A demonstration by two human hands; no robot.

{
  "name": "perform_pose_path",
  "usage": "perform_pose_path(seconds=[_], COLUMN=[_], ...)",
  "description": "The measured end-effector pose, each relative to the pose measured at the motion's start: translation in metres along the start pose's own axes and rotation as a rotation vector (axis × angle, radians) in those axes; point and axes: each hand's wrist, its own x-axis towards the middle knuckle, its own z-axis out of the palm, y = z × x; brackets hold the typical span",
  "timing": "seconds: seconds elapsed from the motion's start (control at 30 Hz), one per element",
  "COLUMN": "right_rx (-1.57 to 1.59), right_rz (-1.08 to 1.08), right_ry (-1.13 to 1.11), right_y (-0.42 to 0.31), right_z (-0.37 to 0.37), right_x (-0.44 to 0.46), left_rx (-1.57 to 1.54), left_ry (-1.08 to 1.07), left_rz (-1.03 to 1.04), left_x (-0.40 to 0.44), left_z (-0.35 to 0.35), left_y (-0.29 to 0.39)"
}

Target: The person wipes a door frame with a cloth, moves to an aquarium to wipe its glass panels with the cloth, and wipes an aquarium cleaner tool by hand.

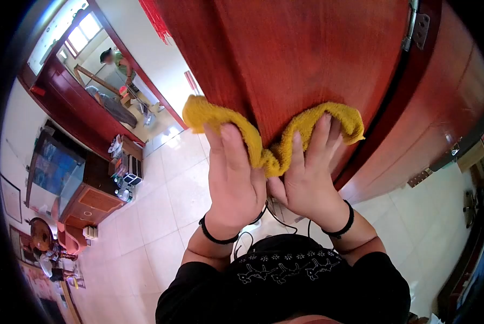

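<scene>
A yellow cloth [277,161] of towel-like fabric lies bunched in a wavy strip against a reddish-brown wooden door [317,54]. My left hand [231,181] holds the cloth's left part to the wood, fingers pointing up and pressed over it. On the right part, my right hand [313,175] does the same, with its fingers spread and the thumb toward the left hand. Both palms face the door, so the fingers' undersides are hidden. The cloth dips between the two hands and its ends stick out on either side.
A metal hinge [415,27] joins the door to its frame at upper right. Dark cables [280,220] hang below my hands. At left, a fish tank [55,167] stands on a wooden cabinet [93,202]. Another person [124,67] bends over in the room beyond a doorway.
</scene>
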Motion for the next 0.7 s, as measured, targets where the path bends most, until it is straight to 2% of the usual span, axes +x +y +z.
perform_pose_path(seconds=[0.13, 0.33, 0.4, 0.53, 0.7], right_rx=[0.020, 0.053, -0.020, 0.002, -0.076], right_rz=[0.020, 0.023, -0.005, 0.057, 0.084], right_ry=[-0.017, -0.061, -0.188, -0.118, -0.254], right_y=[-0.002, -0.007, -0.008, -0.011, -0.009], right_z=[0.007, 0.007, 0.006, 0.008, 0.011], right_x=[-0.019, -0.041, -0.049, -0.059, -0.091], left_rx=[0.008, -0.084, -0.073, -0.054, 0.036], left_ry=[0.017, -0.054, -0.030, -0.022, -0.154], left_rz=[0.050, -0.030, -0.091, -0.064, -0.112], left_x=[-0.020, -0.031, -0.029, -0.041, -0.066], left_z=[0.005, -0.007, -0.009, -0.007, -0.004], left_y=[-0.003, 0.001, 0.007, 0.006, 0.006])
